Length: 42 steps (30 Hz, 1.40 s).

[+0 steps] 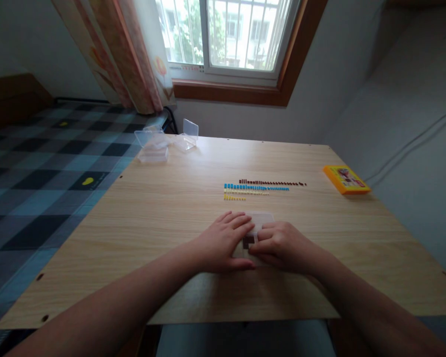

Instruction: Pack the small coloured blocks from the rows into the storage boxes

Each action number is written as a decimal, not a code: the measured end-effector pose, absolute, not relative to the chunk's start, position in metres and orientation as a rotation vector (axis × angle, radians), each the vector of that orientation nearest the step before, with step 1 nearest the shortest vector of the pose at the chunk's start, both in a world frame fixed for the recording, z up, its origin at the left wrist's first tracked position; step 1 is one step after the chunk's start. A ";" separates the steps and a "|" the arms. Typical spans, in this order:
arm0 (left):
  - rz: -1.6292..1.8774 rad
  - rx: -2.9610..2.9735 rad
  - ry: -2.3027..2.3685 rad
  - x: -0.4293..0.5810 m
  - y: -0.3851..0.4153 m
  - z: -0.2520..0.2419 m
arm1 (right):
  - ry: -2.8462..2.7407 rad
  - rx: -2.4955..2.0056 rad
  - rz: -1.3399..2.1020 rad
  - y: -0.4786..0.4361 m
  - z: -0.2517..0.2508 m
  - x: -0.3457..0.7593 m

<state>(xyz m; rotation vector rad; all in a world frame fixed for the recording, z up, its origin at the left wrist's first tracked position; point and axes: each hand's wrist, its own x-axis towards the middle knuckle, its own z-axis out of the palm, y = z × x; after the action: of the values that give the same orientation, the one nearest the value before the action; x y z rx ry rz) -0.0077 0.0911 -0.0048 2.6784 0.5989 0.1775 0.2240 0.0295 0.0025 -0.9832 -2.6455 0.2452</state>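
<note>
A clear plastic case [263, 218] lies on the table between my hands, with dark brown small blocks [248, 240] showing in its near part. My left hand [228, 240] rests on the left side of the case, its fingers stretched out and the thumb along the near edge. On the right side, my right hand [282, 245] has its fingers curled together, the tips right at the brown blocks. What sits between those fingertips is hidden. Just beyond the case run rows of tiny pieces: brown pieces [271, 183], blue pieces [254, 187], cream pieces [245, 192] and yellow pieces [232, 198].
Several open clear plastic boxes [154, 153] stand at the table's far left corner. An orange-yellow box [346, 179] lies near the right edge of the wooden table [134, 213]. A bed with a checked cover [59, 144] adjoins on the left, and a window is behind.
</note>
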 end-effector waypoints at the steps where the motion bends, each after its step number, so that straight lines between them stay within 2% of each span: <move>1: 0.174 2.682 0.601 -0.008 0.091 -0.005 | -2.648 -0.985 0.249 0.029 0.003 0.224; 17: 0.185 2.676 0.594 -0.007 0.092 -0.004 | -2.624 -0.976 0.274 0.028 0.006 0.222; 25: 0.166 2.672 0.611 -0.008 0.090 -0.002 | -2.282 -0.959 0.611 0.036 0.019 0.241; 29: 0.158 2.660 0.619 -0.008 0.090 0.001 | -2.211 -1.091 0.458 0.062 0.031 0.252; 36: 0.172 2.632 0.617 -0.009 0.090 0.000 | -2.427 -1.359 0.052 0.150 0.032 0.252; 42: 0.205 2.637 0.602 -0.010 0.090 -0.002 | -2.410 -1.659 0.051 0.191 0.022 0.236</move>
<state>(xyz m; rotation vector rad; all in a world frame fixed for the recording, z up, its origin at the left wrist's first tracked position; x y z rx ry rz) -0.0104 0.0896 -0.0016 2.6369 0.6020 0.2049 0.2355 0.1909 0.0218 -1.6593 -2.4097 0.0511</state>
